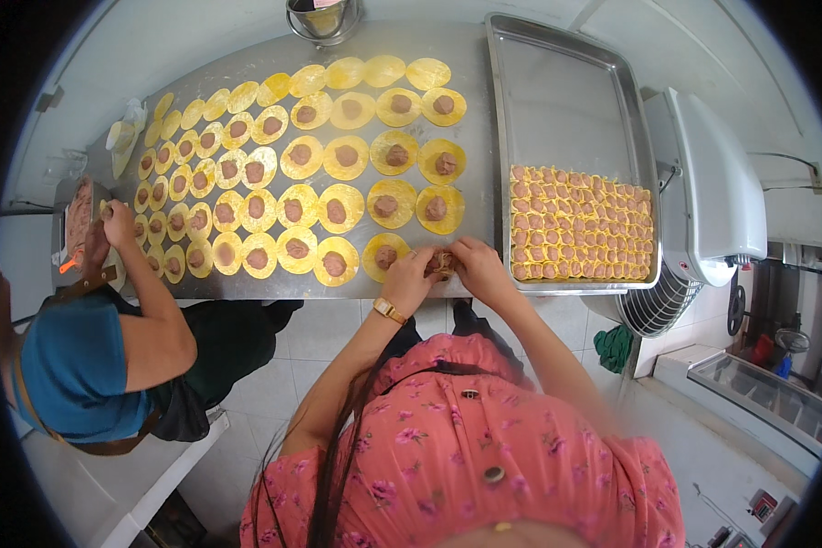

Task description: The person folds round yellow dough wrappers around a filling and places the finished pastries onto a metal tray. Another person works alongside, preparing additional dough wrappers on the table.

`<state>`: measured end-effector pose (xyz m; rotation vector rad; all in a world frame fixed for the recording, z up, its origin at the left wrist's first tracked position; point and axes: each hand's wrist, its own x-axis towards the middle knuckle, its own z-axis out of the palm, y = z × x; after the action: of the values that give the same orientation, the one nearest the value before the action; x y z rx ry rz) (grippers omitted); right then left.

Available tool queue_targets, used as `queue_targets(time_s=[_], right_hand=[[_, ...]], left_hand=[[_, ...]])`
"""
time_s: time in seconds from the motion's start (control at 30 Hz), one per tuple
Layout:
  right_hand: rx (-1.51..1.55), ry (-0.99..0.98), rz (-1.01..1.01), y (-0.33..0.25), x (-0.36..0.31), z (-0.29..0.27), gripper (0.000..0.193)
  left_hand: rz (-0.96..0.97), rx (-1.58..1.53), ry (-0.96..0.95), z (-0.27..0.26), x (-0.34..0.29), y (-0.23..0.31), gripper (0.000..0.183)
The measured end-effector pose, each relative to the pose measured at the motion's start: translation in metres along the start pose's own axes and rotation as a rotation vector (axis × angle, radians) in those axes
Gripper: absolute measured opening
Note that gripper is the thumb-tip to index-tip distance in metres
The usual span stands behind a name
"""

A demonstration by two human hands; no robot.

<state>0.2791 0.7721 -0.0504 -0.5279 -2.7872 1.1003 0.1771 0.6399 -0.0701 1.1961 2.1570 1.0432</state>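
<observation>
At the near edge of the tabletop [478, 173], a dumpling [442, 263] is pinched between the fingers of the left hand [409, 280] and the right hand [479, 269], which are bent close around it from both sides. Its long axis cannot be told, as it is mostly covered. The near left corner of the tray [566, 100] is placed just rightward, nearer the right hand; a flat wrapper [371, 262] is partly overlapped by the left hand.

No readable lettering here; the gold watch [390, 310] has a dial too small to make out; a pale patch [323, 4] at the metal bucket [322, 25], illegible too. That's every marking; nothing legible.
</observation>
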Motion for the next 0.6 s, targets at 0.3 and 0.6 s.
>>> queue_targets(time_s=[0.3,0.6], right_hand=[[0.073,0.031,0.019,0.001,-0.001,-0.002,0.017],[0.028,-0.003,-0.005,-0.005,-0.012,-0.008,0.030]], left_hand=[[0.012,-0.006,-0.093,-0.007,0.005,-0.002,0.025],[0.104,0.026,-0.060,-0.011,0.006,0.001,0.024]])
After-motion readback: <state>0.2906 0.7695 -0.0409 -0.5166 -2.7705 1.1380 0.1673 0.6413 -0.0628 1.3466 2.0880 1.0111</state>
